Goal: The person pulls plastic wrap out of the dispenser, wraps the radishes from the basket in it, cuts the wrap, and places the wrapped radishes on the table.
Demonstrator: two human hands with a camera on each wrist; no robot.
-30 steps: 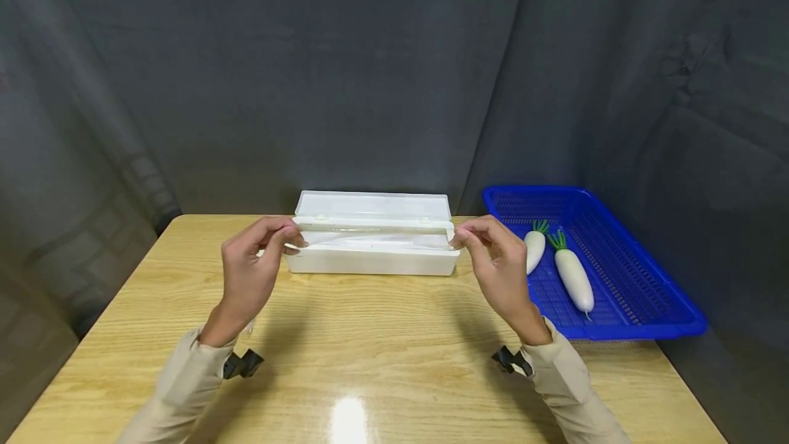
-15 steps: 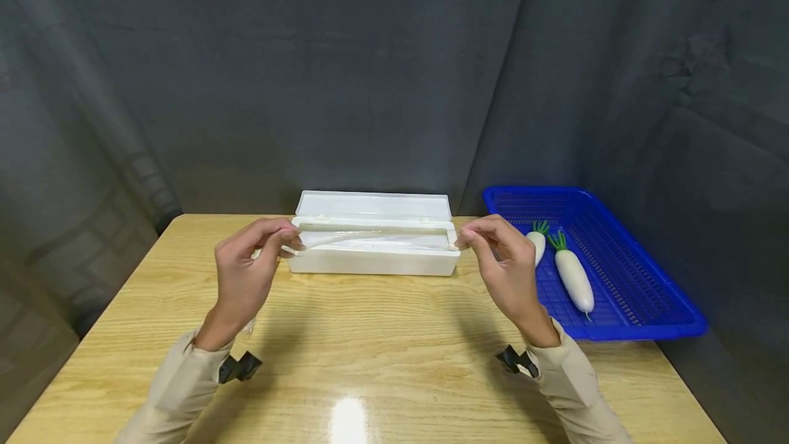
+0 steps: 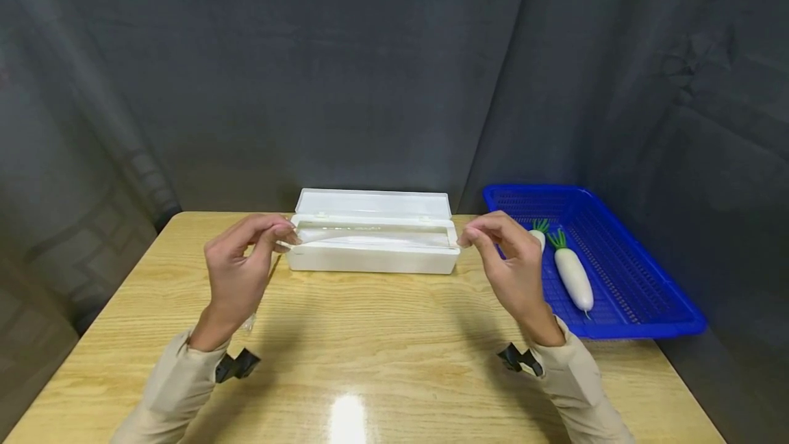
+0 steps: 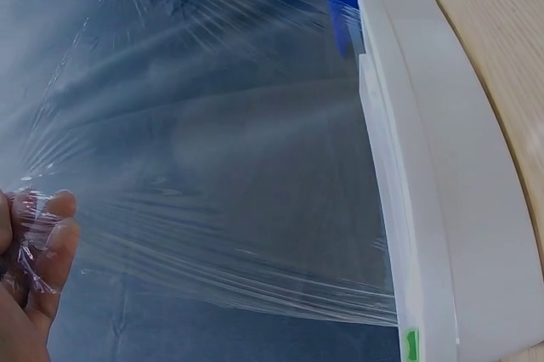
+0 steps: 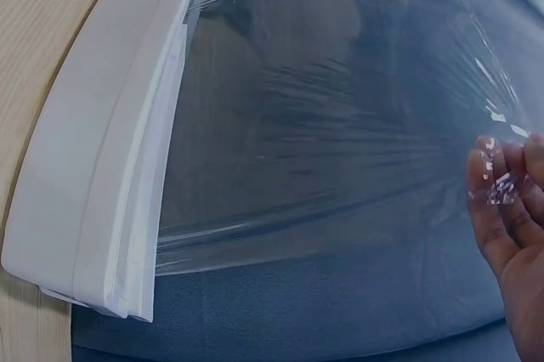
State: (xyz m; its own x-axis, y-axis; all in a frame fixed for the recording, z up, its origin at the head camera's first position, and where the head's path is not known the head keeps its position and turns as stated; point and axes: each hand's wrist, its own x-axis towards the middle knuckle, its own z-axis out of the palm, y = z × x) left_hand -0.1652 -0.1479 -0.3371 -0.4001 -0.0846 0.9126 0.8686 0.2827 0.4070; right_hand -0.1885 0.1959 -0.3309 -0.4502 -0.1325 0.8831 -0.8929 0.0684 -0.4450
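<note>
A long white cling film box [image 3: 372, 260] stands at the back of the table with its lid [image 3: 372, 204] raised. Clear cling film [image 4: 246, 141] stretches up out of it in a taut sheet with creases fanning toward the hands. My left hand [image 3: 237, 266] pinches one corner of the film between thumb and fingers, just left of the box. On the other side my right hand [image 3: 508, 262] pinches the opposite corner. In the right wrist view the film [image 5: 340, 107] runs from the box's edge to the bunched corner in the fingers.
A blue plastic basket [image 3: 647, 279] stands at the right of the wooden table [image 3: 370, 348], holding a white radish [image 3: 573, 279] and a second radish [image 3: 538, 238] partly behind the right hand. A small clear, crumpled-looking item [image 3: 249, 323] lies near the left wrist. Dark grey curtain hangs behind.
Both hands have spread slightly apart, the left one leftward and the right one rightward, still pinching the film. The box and basket stay put.
</note>
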